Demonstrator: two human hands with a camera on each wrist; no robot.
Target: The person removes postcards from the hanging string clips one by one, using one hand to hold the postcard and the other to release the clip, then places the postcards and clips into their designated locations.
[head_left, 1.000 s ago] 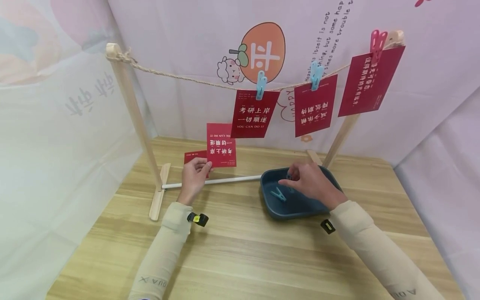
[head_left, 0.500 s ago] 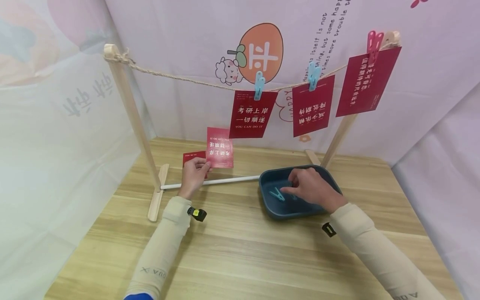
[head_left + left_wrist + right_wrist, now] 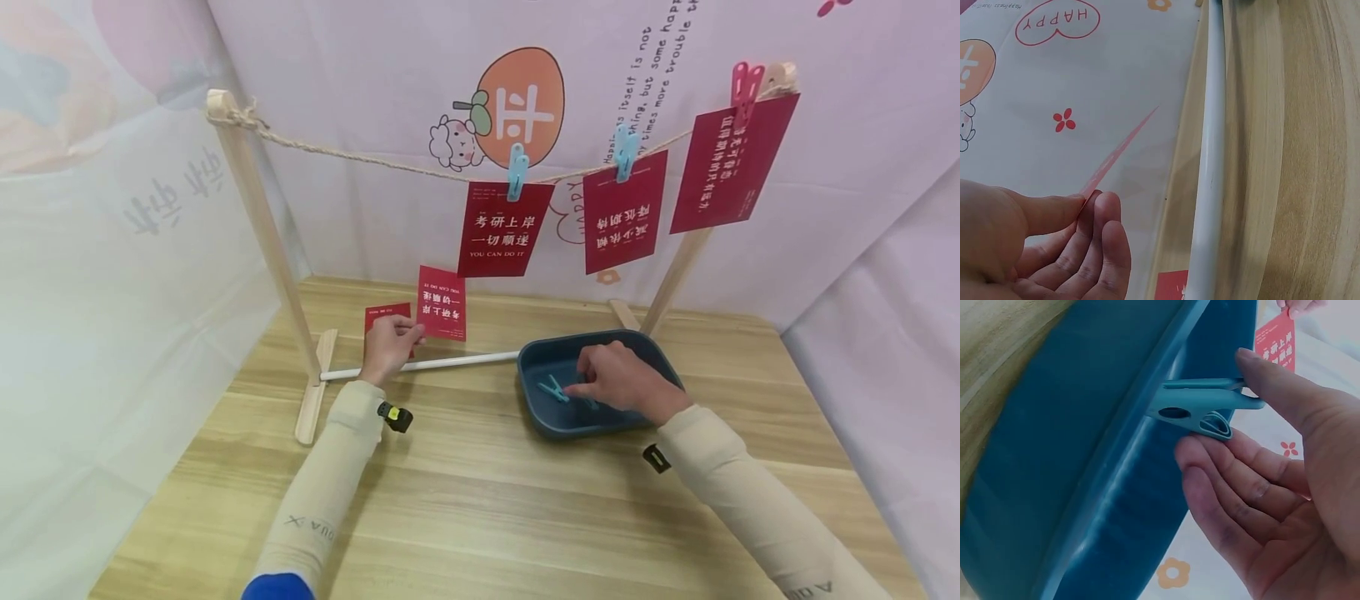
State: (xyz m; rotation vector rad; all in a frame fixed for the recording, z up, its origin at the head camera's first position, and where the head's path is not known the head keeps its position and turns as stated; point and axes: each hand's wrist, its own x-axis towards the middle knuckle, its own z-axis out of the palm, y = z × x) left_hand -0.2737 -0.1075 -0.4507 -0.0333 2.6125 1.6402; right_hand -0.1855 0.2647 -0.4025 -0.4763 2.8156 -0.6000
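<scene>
In the head view my left hand pinches a red printed card between thumb and fingers. Seen from the left wrist, that card stands nearly edge-on. Another red card lies behind the left hand, partly covered. My right hand is inside the dark blue tray. From the right wrist, a teal clothespin sits between its thumb and curled fingers, its tip hidden by the tray rim. A second teal clothespin lies in the tray beside the thumb.
A twine line stretches between two wooden posts. Hanging from it are three red cards, clipped by two light blue clothespins and one pink clothespin. A white rod runs low behind the hands.
The card in the left hand has tilted and dropped slightly. My right hand has lowered a little in the tray, staying around the same spot.
</scene>
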